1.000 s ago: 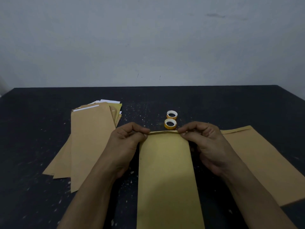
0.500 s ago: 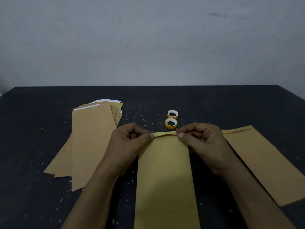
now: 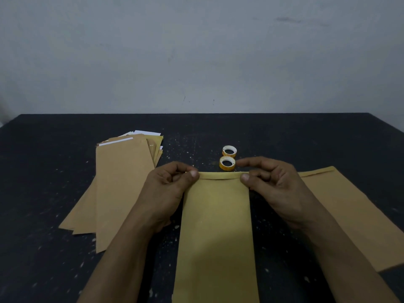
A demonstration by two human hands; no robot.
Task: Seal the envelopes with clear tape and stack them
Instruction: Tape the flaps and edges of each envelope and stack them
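Observation:
A long brown envelope (image 3: 216, 232) lies lengthwise in front of me on the black table (image 3: 306, 138). Its narrow top flap is folded down. My left hand (image 3: 172, 189) pinches the flap's left corner between thumb and curled fingers. My right hand (image 3: 275, 186) pinches the right corner, with its index finger stretched out above the fold. Two small tape rolls (image 3: 227, 163) sit just beyond the flap, one behind the other. A fanned pile of brown envelopes (image 3: 118, 184) with white paper showing at the top lies to the left. One more envelope (image 3: 349, 215) lies to the right.
A pale wall (image 3: 196, 57) rises straight behind the table's far edge. White specks dot the dark tabletop around the tape rolls and between the envelopes.
The flap has been folded flatter onto the envelope. Both hands have slid outward along the fold toward its corners, and the right index finger has lifted away.

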